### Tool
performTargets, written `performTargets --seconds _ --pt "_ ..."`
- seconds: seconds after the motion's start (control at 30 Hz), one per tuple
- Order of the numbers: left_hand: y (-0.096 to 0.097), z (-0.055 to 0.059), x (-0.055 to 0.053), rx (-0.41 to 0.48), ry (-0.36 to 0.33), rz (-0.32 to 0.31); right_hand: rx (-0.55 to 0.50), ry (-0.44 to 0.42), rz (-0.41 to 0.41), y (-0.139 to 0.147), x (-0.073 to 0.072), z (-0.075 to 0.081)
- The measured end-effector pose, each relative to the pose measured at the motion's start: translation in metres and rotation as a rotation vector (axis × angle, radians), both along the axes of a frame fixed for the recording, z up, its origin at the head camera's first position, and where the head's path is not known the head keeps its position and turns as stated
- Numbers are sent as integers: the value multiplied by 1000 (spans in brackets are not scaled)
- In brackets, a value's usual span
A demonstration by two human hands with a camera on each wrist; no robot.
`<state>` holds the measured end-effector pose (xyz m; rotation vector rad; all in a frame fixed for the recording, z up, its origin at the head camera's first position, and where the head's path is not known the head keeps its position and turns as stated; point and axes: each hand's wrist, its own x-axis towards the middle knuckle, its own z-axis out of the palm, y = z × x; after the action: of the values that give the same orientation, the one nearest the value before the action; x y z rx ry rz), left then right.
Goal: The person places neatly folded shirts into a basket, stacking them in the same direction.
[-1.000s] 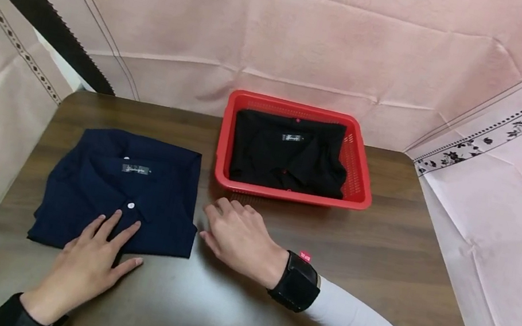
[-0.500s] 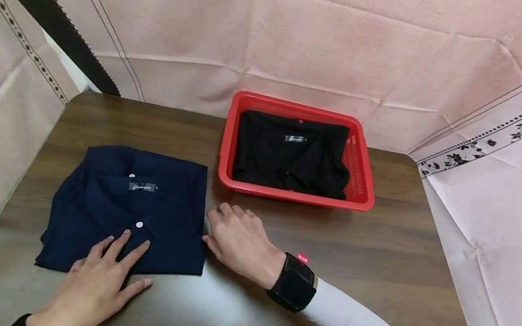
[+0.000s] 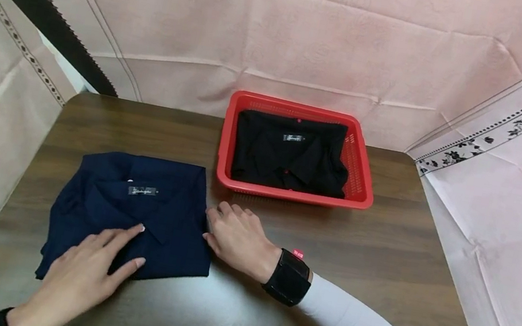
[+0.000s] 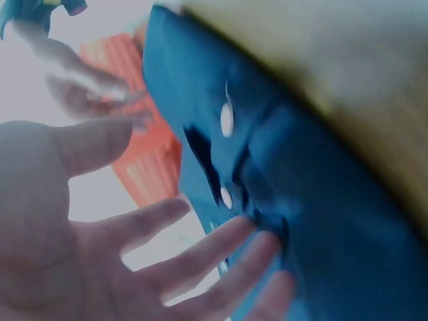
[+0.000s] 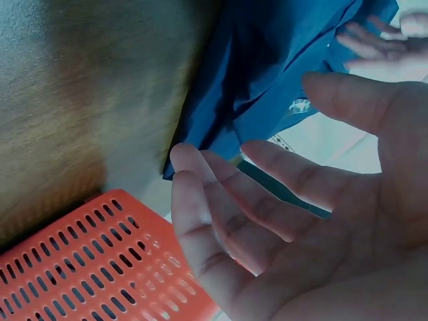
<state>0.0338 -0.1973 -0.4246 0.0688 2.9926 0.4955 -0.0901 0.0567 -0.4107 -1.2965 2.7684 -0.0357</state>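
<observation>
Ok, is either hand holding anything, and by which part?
Nothing is held: the left hand is spread over the navy shirt, the right hand loosely curled at its edge.

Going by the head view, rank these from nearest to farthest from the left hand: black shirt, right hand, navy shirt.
From the left hand:
1. Navy shirt: directly beneath its fingers.
2. Right hand: to its right, by the navy shirt's right edge.
3. Black shirt: farther forward and right, inside the red basket.

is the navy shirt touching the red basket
Apart. In the head view, bare table shows between the navy shirt's upper right corner and the red basket.
</observation>
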Motion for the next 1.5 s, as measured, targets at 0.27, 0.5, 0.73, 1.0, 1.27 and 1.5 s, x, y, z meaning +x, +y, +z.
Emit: performTargets --seconds 0.27,0.5,0.73,1.0,1.27,1.5 --pt "-53 -4 -21 107 258 196 -24 -32 -41 -1 -8 -2" --pt "-97 -29 -28 197 100 287 -39 -120 -118 -3 -13 -7" --pt "-114 -34 -33 356 -104 288 -87 -195 -198 -6 -16 -10" --pt "-122 -24 -41 599 -410 380 -127 -346 -307 -15 -19 -16" --pt "-138 -22 -44 711 -593 423 -210 -534 -413 -21 -24 -25" --pt "-139 -25 -45 717 -669 398 -441 -820 -533 -26 -25 -28"
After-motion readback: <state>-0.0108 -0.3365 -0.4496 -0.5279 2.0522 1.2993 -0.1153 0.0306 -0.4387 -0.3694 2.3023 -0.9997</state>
